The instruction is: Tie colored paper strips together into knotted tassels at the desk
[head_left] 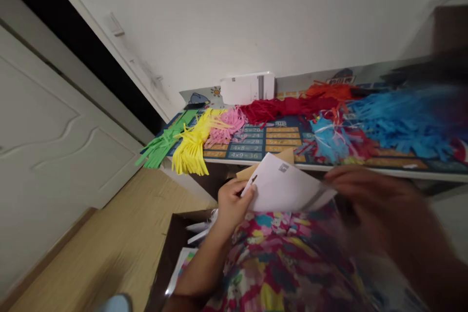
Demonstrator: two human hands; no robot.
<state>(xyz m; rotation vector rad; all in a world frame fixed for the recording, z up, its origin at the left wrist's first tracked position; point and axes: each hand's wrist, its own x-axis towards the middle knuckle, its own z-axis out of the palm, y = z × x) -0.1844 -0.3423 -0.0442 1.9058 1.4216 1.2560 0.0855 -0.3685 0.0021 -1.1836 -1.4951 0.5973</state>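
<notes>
The left hand [234, 201], pinching the white card [287, 185] at its left edge, should avoid creasing it; whether the blurred right hand [376, 204], near its right end, grips, I cannot tell.

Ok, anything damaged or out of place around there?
Dark scuffs mar the otherwise mostly plain white wall. The green fringe and yellow fringe overhang the table edge, so they look loosely placed.

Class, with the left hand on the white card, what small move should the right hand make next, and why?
Perhaps the right hand should steady the opposite end of the white card: the left hand pinches only the end with the dark slot, while the right hand is blurred near the other end, its contact unclear.
</notes>
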